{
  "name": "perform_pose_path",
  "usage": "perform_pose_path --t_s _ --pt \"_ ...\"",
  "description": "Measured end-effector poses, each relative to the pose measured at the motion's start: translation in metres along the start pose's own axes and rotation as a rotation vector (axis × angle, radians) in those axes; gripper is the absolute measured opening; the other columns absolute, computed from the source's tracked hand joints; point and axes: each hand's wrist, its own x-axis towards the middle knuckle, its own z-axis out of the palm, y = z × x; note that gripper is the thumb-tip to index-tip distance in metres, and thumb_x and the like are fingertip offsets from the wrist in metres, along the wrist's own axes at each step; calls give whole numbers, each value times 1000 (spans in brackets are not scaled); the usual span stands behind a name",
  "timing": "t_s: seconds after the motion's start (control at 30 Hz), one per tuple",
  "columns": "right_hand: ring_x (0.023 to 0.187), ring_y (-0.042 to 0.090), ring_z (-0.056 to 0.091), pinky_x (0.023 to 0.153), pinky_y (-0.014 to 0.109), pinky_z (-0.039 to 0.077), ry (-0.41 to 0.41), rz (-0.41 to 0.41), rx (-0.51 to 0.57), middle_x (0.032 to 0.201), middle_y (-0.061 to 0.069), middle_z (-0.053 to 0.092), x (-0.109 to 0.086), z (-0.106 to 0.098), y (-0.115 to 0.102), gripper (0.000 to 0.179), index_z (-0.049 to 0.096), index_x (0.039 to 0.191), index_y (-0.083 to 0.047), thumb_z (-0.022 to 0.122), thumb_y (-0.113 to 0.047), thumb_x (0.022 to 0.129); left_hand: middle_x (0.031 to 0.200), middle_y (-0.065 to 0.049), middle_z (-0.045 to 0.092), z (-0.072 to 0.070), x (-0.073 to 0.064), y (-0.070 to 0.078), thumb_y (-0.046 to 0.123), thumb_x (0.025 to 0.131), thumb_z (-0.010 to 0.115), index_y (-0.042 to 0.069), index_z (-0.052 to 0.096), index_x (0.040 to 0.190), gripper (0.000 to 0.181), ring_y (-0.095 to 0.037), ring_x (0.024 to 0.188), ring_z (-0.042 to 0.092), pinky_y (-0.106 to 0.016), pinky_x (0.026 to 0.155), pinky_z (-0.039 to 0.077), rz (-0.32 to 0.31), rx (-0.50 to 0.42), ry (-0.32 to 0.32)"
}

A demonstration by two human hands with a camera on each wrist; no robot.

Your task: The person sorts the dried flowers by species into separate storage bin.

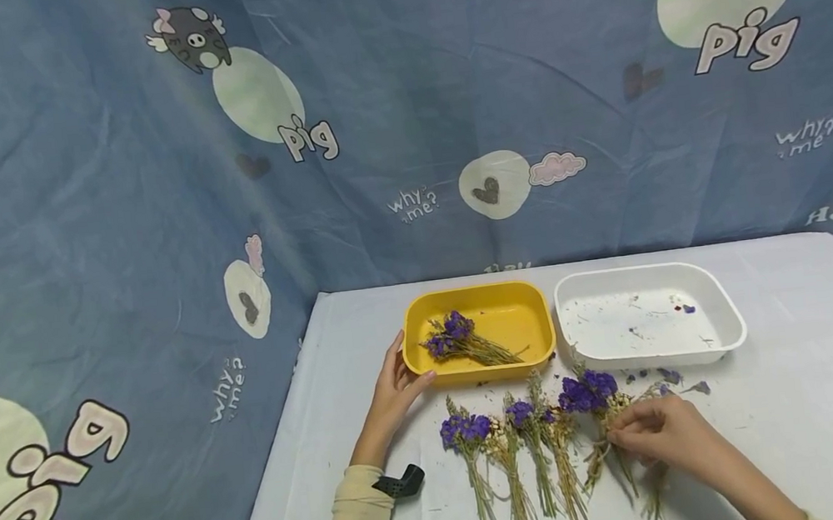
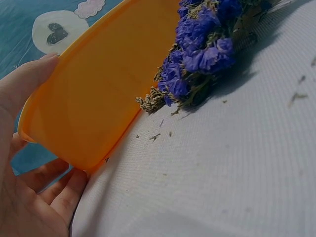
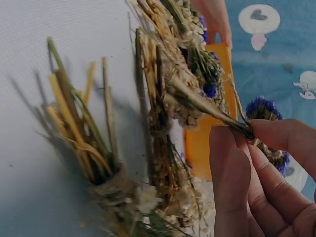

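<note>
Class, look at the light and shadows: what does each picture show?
Head view: fairly even light, no strong glare on the yellow tray; left wrist view: purple flowers cast a dark shadow on the white cloth; right wrist view: stems throw soft-edged shadows.

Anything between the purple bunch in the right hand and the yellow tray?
Only the front wall of the yellow tray; the purple bunch would likely need lifting over it. The row of other bunches lies to its left, in front of the tray. The left hand holds the tray's left end, off that line.
</note>
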Motion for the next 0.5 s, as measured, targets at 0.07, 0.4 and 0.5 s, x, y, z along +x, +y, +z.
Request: perform_pose_path --t_s 0.07,0.4,0.5 --pt "66 5 69 57 27 63 11 -19 -20 87 11 79 1 -1 -2 18 77 100 0 78 -15 90 156 -14 47 0 1 1 20 95 77 32 17 166 94 -32 145 48 -41 119 46 3 2 3" --pt "70 3 70 58 26 62 12 -9 -44 89 13 79 10 -8 -8 22 77 104 4 77 -14 91 157 -12 46 0 0 -1 23 94 78 32 16 167 96 -32 145 49 -37 117 49 -14 15 6" --pt "71 2 71 59 25 62 17 -42 -70 90 13 79 15 -11 -11 22 77 104 4 78 -14 91 158 -11 45 0 0 -1 27 94 79 31 15 167 97 -32 146 48 -36 117 49 -17 30 3"
